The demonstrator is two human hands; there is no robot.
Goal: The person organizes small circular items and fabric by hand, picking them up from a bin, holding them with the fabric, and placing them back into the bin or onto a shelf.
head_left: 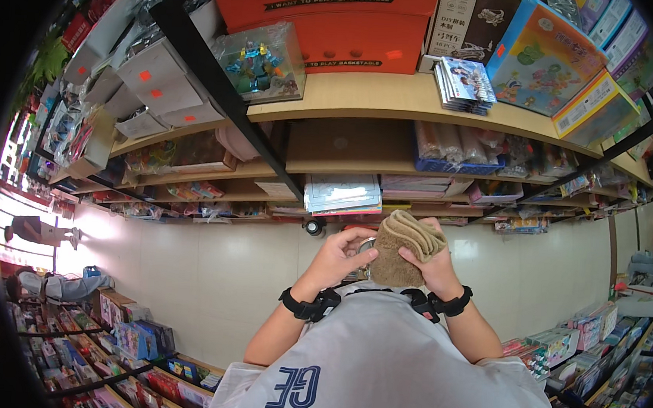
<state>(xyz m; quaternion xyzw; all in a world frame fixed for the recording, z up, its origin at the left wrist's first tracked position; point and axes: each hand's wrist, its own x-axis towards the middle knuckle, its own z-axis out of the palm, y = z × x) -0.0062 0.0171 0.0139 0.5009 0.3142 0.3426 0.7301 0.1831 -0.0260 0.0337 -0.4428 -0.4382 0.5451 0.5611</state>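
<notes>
My right hand [439,267] grips a folded brown towel [399,259], thumb on its front and fingers behind it. The towel's stacked folds face up and to the right. On the other side, my left hand [339,259] curls around a round, shiny-rimmed object [366,244], with its thumb tip against the towel's left edge. Most of that object is hidden by the fingers and the towel, so its kind is unclear. Both hands are close together in front of my chest.
Ahead stands a wooden shelf unit [361,97] with black metal posts. It bears orange boxes [365,32], a clear-boxed toy figure [256,65] and a stack of small packs [465,84]. Below is a tiled floor [233,254]. Two people [36,230] are at the far left.
</notes>
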